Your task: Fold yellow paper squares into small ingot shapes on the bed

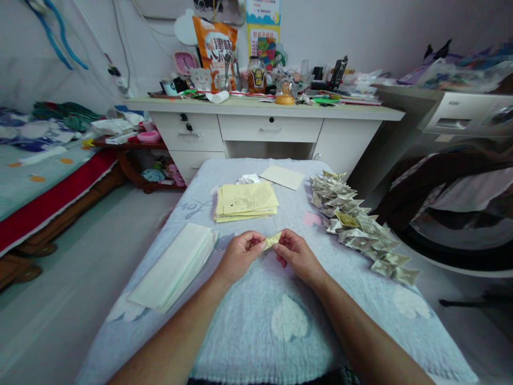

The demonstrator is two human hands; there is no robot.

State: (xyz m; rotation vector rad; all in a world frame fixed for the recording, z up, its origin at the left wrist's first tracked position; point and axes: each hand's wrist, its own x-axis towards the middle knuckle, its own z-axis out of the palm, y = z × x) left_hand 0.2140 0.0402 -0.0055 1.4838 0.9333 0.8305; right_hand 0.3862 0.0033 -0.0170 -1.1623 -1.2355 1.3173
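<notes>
Between my two hands is a small folded piece of yellow paper (272, 241), held just above the cloth. My left hand (242, 255) pinches its left end with thumb and fingertips. At the other end, my right hand (295, 253) grips it between thumb and forefinger. Beyond them lies a stack of yellow paper sheets (247, 199) with faint printing on top. A stack of long whitish paper (176, 267) rests left of my left hand. Over on the right, several folded paper pieces (352, 224) sit in rows, mostly greyish with a few yellow ones.
The blue patterned cloth (256, 331) covers the table. A pale card (282, 177) and a crumpled white tissue (248, 179) lie at its far end. Behind stands a cluttered white desk (272, 126). A bed (48, 182) is at left, a washing machine (452, 128) at right.
</notes>
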